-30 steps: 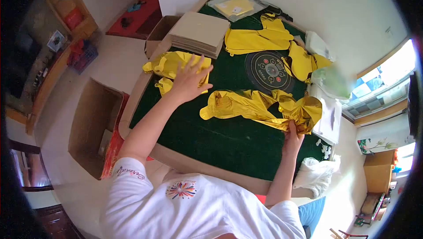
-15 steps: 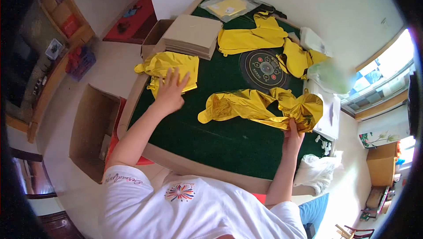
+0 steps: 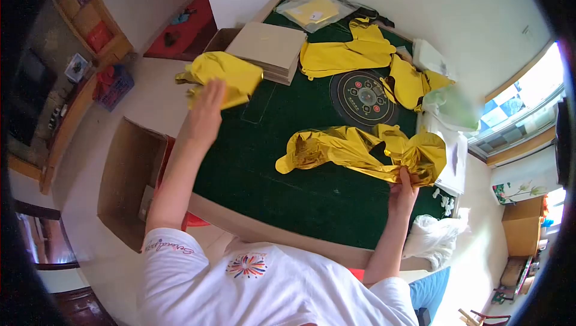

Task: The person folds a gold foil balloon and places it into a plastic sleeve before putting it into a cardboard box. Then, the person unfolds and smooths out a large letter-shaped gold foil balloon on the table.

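My left hand (image 3: 207, 113) is at the table's left edge, closed on a folded gold foil piece (image 3: 231, 74) that hangs partly past the edge, its thumb hidden. My right hand (image 3: 405, 183) pinches the lower right end of a long, crumpled gold foil balloon (image 3: 336, 149), which lies flat across the green tabletop (image 3: 270, 200). Beyond it are a round black disc with a printed pattern (image 3: 364, 99) and more flat gold foil pieces (image 3: 342, 56).
A stack of grey-brown boards (image 3: 267, 47) stands at the back left, beside a clear bag with a yellow packet (image 3: 315, 12). An open cardboard box (image 3: 129, 176) is on the floor at left. White plastic bags (image 3: 435, 236) lie at the right edge.
My left hand has moved left and up, and the folded foil piece has shifted with it off the tabletop's left part. My right hand keeps its hold, nearly still.
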{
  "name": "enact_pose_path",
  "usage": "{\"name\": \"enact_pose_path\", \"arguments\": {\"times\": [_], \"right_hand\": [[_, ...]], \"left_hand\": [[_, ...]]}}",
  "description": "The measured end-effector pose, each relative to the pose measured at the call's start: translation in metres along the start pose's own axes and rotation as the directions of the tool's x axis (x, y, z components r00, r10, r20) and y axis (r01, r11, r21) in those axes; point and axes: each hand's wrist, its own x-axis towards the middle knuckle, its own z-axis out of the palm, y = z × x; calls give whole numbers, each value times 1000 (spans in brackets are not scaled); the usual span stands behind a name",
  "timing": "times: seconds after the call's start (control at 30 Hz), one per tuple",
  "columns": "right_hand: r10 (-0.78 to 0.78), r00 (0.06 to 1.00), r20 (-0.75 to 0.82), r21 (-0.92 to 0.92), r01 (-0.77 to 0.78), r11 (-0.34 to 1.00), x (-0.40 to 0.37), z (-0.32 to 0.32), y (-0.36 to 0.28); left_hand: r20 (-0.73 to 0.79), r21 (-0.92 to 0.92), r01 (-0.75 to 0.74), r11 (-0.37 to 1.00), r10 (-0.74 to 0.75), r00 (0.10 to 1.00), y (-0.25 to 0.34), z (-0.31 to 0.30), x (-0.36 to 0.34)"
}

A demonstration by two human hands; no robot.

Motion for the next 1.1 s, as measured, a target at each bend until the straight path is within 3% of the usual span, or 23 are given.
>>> {"name": "enact_pose_path", "arguments": {"times": [0.03, 0.07, 0.1, 0.13, 0.23, 0.3, 0.33, 0.37, 0.4, 0.43, 0.47, 0.53, 0.57, 0.63, 0.67, 0.7, 0.77, 0.8, 0.87, 0.9, 0.97, 1.03, 1.1], "right_hand": [[-9, 1000, 14, 43, 8, 999, -1, 3, -1], [-13, 1000, 12, 46, 12, 999, -2, 5, -4], [36, 999, -2, 59, -35, 998, -3, 6, -7], [83, 996, -19, 71, -82, 994, -3, 6, -10], [112, 970, 215, 343, -182, 921, 7, -28, 5], [137, 931, 338, 418, -279, 865, -4, -13, -5], [87, 874, 478, 405, -307, 861, -7, -7, -7], [158, 883, 442, 382, -345, 858, -2, -14, -3], [233, 885, 404, 359, -387, 849, 7, -25, 7], [240, 851, 467, 247, -386, 889, 18, -28, 10], [255, 917, 306, 174, -318, 932, 24, -30, 15], [140, 990, -12, -12, -140, 990, 28, -29, 10], [102, 993, -53, -94, -107, 990, 28, -31, 1], [46, 993, -107, -97, -56, 994, 26, -28, -8], [53, 988, -146, -119, -71, 990, 21, -22, -12], [49, 988, -148, -115, -66, 991, 21, -22, -11], [-120, 971, -206, -296, 55, 954, 21, -25, -5], [-395, 916, -75, -386, 338, 858, 26, -36, 2], [-762, 645, 51, -737, 539, 407, 1, -12, -24], [-834, 530, 155, -657, 686, 313, -6, 3, -37], [-673, 580, 458, -662, 728, 177, -15, 22, -67], [-491, 612, 620, -656, 748, 103, -6, 54, -80], [-257, 664, 702, -671, 738, 72, 27, 49, -65]], "left_hand": [[-16, -4, -51, 999, 51, 999, -26, 66, -16], [82, -10, -86, 996, 86, 993, -21, 71, -21], [177, -22, -121, 992, 123, 977, -11, 74, -25], [272, -82, -22, 996, 43, 961, -1, 59, -19], [532, -162, 84, 983, 15, 847, 8, 21, -4], [471, -199, 54, 979, 47, 881, 34, -11, 1], [411, -204, 49, 978, 40, 911, 44, -18, 2], [264, -396, 24, 918, 88, 960, 53, -15, 3], [270, -406, 23, 913, 96, 958, 64, -12, 5], [264, -612, 41, 790, 154, 952, 76, -7, 7], [244, -780, 65, 622, 206, 948, 88, -3, 8], [121, -689, -177, 703, 352, 928, 109, 17, 5], [152, -653, -226, 723, 418, 896, 121, 26, 2], [344, -656, -170, 735, 492, 800, 140, 24, -7], [432, -654, -66, 754, 444, 785, 147, 17, -12], [429, -654, -72, 753, 448, 785, 146, 19, -11], [309, -578, -126, 806, 359, 881, 142, 31, -12], [183, -570, -150, 808, 303, 935, 137, 37, -9], [111, -563, -146, 813, 249, 962, 140, 22, 8], [48, -557, -136, 819, 195, 980, 145, 16, 15], [75, -549, -191, 814, 275, 959, 174, 19, 17], [220, -445, -242, 862, 367, 904, 207, 36, 1], [289, -425, -198, 883, 340, 895, 226, 57, -9]]}}
